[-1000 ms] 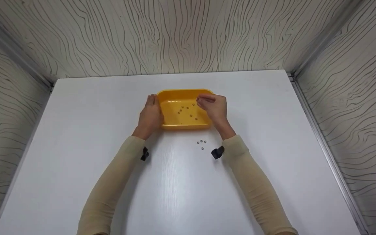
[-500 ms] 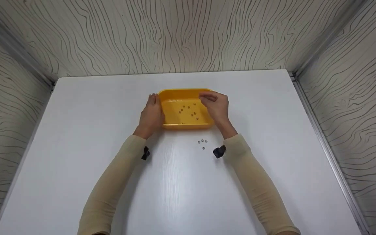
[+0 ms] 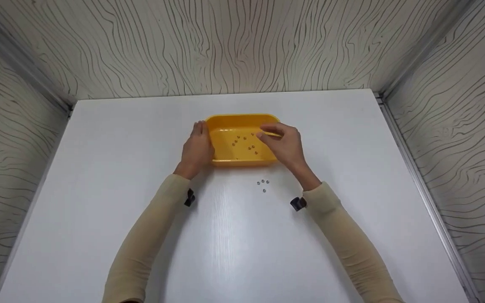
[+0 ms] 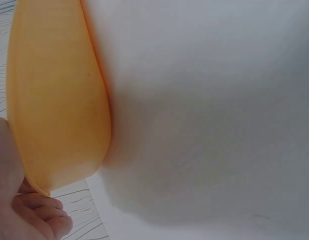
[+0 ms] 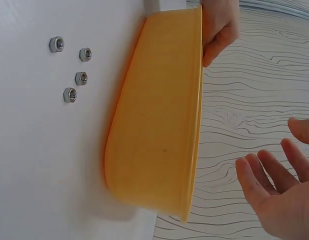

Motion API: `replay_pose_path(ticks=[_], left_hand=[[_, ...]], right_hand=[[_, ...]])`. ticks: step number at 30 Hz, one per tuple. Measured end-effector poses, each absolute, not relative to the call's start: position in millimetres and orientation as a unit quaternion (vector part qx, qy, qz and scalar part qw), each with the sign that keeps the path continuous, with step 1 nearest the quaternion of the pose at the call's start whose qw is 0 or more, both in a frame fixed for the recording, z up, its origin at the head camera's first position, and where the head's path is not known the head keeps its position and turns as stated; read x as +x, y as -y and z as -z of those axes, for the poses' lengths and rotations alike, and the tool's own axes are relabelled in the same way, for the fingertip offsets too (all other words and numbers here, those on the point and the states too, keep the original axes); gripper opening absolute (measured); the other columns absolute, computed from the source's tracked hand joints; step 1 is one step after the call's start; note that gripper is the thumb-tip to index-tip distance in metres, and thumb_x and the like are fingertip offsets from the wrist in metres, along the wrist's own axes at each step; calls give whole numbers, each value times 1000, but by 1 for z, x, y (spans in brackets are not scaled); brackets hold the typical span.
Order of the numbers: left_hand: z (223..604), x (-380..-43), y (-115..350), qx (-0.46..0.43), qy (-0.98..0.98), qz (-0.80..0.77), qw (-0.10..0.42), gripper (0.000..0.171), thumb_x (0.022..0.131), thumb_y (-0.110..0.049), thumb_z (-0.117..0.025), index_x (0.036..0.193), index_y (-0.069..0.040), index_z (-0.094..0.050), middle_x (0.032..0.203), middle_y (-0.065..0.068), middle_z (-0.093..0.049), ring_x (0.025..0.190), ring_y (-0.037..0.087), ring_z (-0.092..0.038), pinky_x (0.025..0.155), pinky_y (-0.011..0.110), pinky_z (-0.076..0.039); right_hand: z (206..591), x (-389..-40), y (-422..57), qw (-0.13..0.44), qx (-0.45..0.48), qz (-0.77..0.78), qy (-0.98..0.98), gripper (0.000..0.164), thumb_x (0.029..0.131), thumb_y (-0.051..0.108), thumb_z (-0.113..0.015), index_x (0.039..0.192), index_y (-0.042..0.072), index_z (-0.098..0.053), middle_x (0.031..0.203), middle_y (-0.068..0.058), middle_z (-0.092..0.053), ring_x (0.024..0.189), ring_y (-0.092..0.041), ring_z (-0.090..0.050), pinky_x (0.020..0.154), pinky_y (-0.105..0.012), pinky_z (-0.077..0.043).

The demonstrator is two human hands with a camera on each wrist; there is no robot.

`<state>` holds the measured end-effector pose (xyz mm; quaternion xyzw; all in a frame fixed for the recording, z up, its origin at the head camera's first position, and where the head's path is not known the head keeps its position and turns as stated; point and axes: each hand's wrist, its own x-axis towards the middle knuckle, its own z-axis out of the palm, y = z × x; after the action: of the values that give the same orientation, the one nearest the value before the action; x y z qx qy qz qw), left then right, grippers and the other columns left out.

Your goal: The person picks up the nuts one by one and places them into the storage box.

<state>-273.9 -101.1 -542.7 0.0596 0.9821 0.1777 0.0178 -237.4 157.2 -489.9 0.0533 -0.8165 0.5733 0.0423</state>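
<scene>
A yellow plastic tray (image 3: pixel 244 163) stands at the back middle of the white table, with several small metal nuts (image 3: pixel 249 148) scattered on its floor. My left hand (image 3: pixel 197 147) grips its left end, the thumb over the rim and fingers outside; in the left wrist view the curled fingers (image 4: pixel 42 212) show by the tray's corner. Over the tray's right end hovers my right hand (image 3: pixel 285 144), thumb and fingers apart, nothing between them. In the right wrist view that hand (image 5: pixel 282 192) appears beyond the rim with fingers spread.
Several hex nuts (image 5: pixel 81 78) lie on the table (image 3: pixel 221 235) just in front of the tray's near side. Behind the table rises a panel (image 3: pixel 234 46) with a wood-grain pattern, and similar panels stand at both sides.
A nut pinched in my right hand a second ago now lies in the tray. The right fingers have parted and the hand has shifted slightly right. The left hand keeps its grip.
</scene>
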Motion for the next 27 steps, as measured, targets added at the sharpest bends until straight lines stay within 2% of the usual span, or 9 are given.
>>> replay_pose_path(ticks=[5, 14, 21, 27], left_hand=[[544, -274, 100, 52, -982, -181, 31, 66, 108, -10, -49, 165, 5, -20, 173, 24, -25, 163, 36, -24, 130, 49, -33], [544, -275, 100, 48, -985, -165, 34, 65, 108, -12, -48, 164, 6, -21, 172, 23, -27, 163, 34, -25, 129, 48, -33], [542, -276, 99, 41, -983, -171, 44, 66, 109, -14, -46, 165, 5, -18, 174, 22, -24, 164, 32, -22, 131, 47, -30], [541, -275, 100, 44, -983, -177, 33, 65, 109, -14, -46, 165, 4, -19, 173, 22, -25, 164, 33, -24, 131, 47, -29]], right_hand=[[492, -223, -162, 31, 105, -544, 832, 42, 92, 29, -83, 125, 5, -74, 130, -15, -73, 126, -36, -69, 111, -47, -57], [496, -198, -172, 10, 163, -483, 860, 40, 90, 26, -85, 125, 8, -75, 128, -12, -76, 120, -29, -72, 109, -48, -58], [508, -185, -182, 29, 243, -414, 877, 34, 92, 23, -82, 122, 7, -76, 123, -10, -79, 117, -25, -75, 105, -42, -60], [517, -175, -186, 18, 289, -367, 884, 35, 92, 16, -81, 126, 7, -75, 123, -7, -79, 116, -24, -76, 100, -42, -63]])
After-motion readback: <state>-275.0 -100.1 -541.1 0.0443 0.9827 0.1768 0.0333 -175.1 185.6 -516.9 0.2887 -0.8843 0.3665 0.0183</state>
